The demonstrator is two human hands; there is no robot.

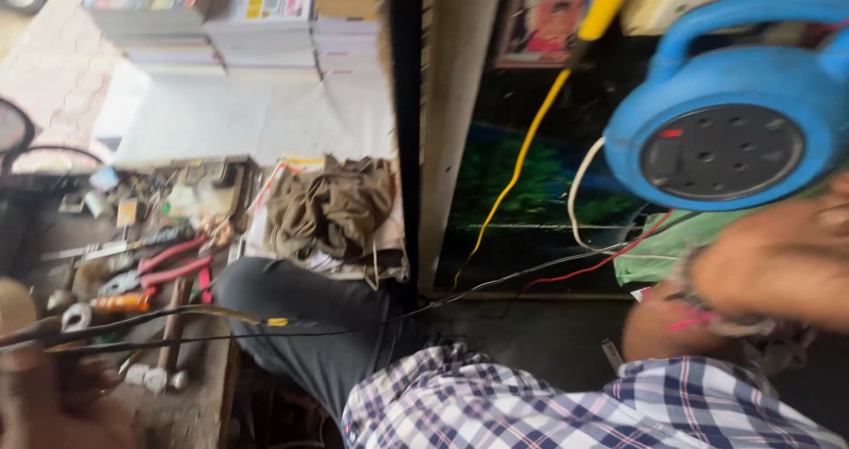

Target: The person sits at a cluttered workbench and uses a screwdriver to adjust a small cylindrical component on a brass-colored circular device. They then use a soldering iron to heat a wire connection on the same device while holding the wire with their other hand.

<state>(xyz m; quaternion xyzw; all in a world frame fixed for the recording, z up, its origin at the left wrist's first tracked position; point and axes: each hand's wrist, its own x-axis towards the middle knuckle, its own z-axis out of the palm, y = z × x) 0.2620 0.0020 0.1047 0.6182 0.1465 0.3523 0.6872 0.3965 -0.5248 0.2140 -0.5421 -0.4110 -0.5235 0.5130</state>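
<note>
The left hand (44, 387), blurred at near left, grips thin black wires (177, 321) running lengthwise rightward toward the right hand (778, 268), whose grip I cannot tell, below the blue reel (734, 104).

- A bright blue cable reel (734, 104) carries a dark grey round socket face with a small red mark.
- A yellow wire (522, 161), a white wire (579, 188), a red wire (610, 263) and a black wire (354, 330) cross the scene.
- Pliers (164, 268) show pinkish-red handles.
- A crumpled cloth (332, 206) is olive-brown.
- The shirt sleeve (531, 405) is a blue, white and dark checked plaid; the trousers (309, 316) are dark grey.
- A green sheet (672, 250) lies beneath the reel.
</note>
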